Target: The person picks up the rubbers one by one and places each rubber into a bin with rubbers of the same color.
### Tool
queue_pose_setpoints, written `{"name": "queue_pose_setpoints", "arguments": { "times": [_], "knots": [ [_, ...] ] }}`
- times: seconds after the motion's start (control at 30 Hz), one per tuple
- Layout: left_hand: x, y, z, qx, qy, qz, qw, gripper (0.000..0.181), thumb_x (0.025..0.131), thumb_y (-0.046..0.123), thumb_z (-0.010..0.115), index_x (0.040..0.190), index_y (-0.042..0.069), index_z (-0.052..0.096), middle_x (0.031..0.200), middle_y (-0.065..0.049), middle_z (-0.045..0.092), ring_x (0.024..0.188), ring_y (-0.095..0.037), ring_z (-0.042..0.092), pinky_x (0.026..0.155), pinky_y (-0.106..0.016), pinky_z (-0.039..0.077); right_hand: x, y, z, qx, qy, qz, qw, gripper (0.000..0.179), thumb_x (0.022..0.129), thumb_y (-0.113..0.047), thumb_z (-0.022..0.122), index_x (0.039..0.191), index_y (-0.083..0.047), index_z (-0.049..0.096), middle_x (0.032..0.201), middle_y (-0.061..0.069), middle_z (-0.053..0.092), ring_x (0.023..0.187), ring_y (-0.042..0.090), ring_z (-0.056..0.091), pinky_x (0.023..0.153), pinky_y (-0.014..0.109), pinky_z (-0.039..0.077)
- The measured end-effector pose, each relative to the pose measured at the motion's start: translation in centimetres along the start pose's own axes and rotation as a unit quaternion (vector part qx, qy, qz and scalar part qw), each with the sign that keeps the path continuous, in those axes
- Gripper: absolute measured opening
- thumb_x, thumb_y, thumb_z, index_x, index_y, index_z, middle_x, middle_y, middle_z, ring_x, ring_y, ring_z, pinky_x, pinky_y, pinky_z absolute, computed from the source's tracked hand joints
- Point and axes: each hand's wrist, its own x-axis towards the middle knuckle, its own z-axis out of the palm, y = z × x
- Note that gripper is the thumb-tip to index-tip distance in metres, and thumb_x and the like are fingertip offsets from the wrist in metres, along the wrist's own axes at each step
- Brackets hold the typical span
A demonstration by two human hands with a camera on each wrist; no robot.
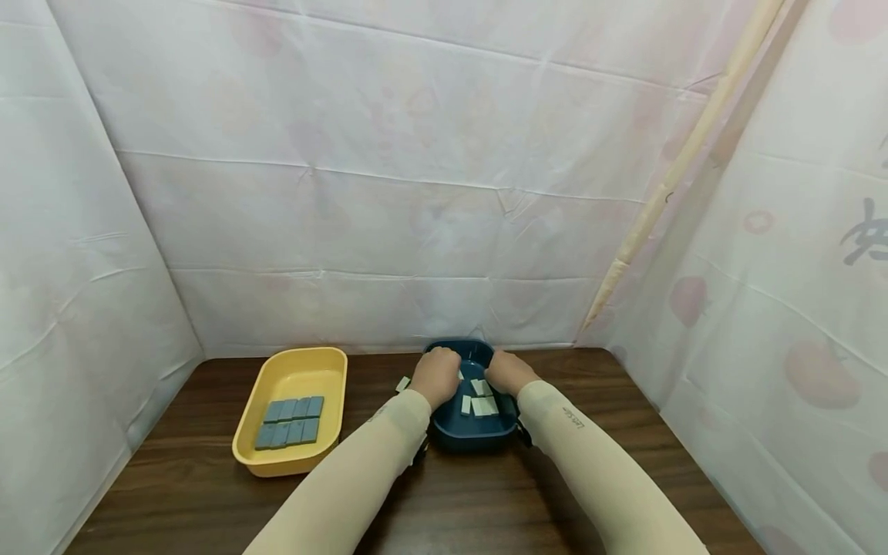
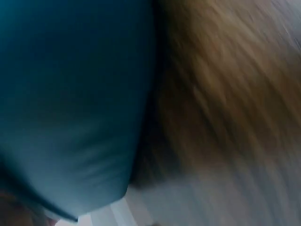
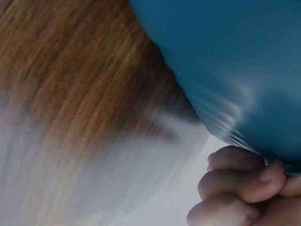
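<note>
A dark blue plastic basin (image 1: 473, 444) stands near the back of the wooden table, with several small pale tiles (image 1: 484, 405) lying inside it. My left hand (image 1: 437, 376) grips its left rim with curled fingers. On the opposite side my right hand (image 1: 512, 373) holds the right rim. In the right wrist view the curled fingers of my right hand (image 3: 235, 188) sit at the rim, below the basin's ribbed wall (image 3: 235, 80). The left wrist view is blurred; the basin (image 2: 70, 103) fills its left side, and little of that hand shows.
A yellow basin (image 1: 334, 432) holding several grey-blue tiles (image 1: 294, 411) in two rows stands to the left. One pale tile (image 1: 402, 384) lies left of my left hand. A white patterned curtain (image 1: 416, 231) closes off the back and sides of the brown table (image 1: 472, 509).
</note>
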Motion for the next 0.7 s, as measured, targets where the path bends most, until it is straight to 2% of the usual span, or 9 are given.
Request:
{"name": "queue_pose_setpoints", "arguments": {
  "times": [0.1, 0.2, 0.37, 0.5, 0.7],
  "knots": [
    [0.2, 0.6, 0.4, -0.008, -0.018, -0.012, 0.9997, 0.016, 0.109, 0.013, 0.077, 0.094, 0.013, 0.082, 0.1, -0.006, 0.081, 0.1, -0.025, 0.076, 0.097, -0.046, 0.066, -0.2, -0.2, -0.1, 0.008, -0.005, -0.002, 1.0, 0.047, 0.114, -0.015, 0.057, 0.156, 0.006, 0.06, 0.149, 0.025, 0.07, 0.111, 0.028, 0.072, 0.102, 0.051, 0.06],
    [0.2, 1.2, 0.5, -0.019, -0.031, -0.021, 0.9991, 0.021, 0.11, 0.01, 0.073, 0.09, 0.013, 0.08, 0.094, -0.005, 0.08, 0.087, -0.02, 0.074, 0.087, -0.042, 0.066, -0.3, -0.4, -0.2, 0.011, -0.009, 0.003, 0.9999, 0.05, 0.114, -0.017, 0.056, 0.158, 0.008, 0.056, 0.151, 0.026, 0.068, 0.111, 0.029, 0.071, 0.102, 0.051, 0.06],
    [0.3, 1.8, 0.6, -0.027, -0.051, -0.033, 0.9978, 0.022, 0.113, 0.008, 0.07, 0.093, 0.014, 0.079, 0.086, -0.003, 0.076, 0.07, -0.015, 0.063, 0.071, -0.036, 0.059, -0.2, -0.5, -0.3, 0.006, -0.012, 0.023, 0.9997, 0.048, 0.115, -0.022, 0.058, 0.154, 0.007, 0.06, 0.143, 0.022, 0.073, 0.106, 0.029, 0.07, 0.102, 0.051, 0.06],
    [0.5, 2.1, 1.0, -0.038, -0.074, -0.049, 0.9954, 0.026, 0.116, 0.008, 0.064, 0.097, 0.014, 0.08, 0.085, -0.004, 0.076, 0.065, -0.014, 0.061, 0.065, -0.034, 0.053, -0.2, -0.4, -0.3, 0.007, -0.017, 0.028, 0.9994, 0.051, 0.116, -0.024, 0.058, 0.156, 0.007, 0.058, 0.147, 0.023, 0.071, 0.112, 0.03, 0.071, 0.105, 0.053, 0.061],
    [0.6, 2.6, 1.2, -0.038, -0.104, -0.034, 0.9933, 0.03, 0.115, 0.007, 0.065, 0.087, 0.016, 0.075, 0.083, -0.001, 0.073, 0.065, -0.015, 0.059, 0.062, -0.033, 0.051, -0.2, -0.1, -0.2, 0.005, -0.02, 0.02, 0.9996, 0.055, 0.117, -0.023, 0.057, 0.161, 0.009, 0.052, 0.155, 0.026, 0.067, 0.115, 0.032, 0.072, 0.105, 0.053, 0.059]
  ]
}}
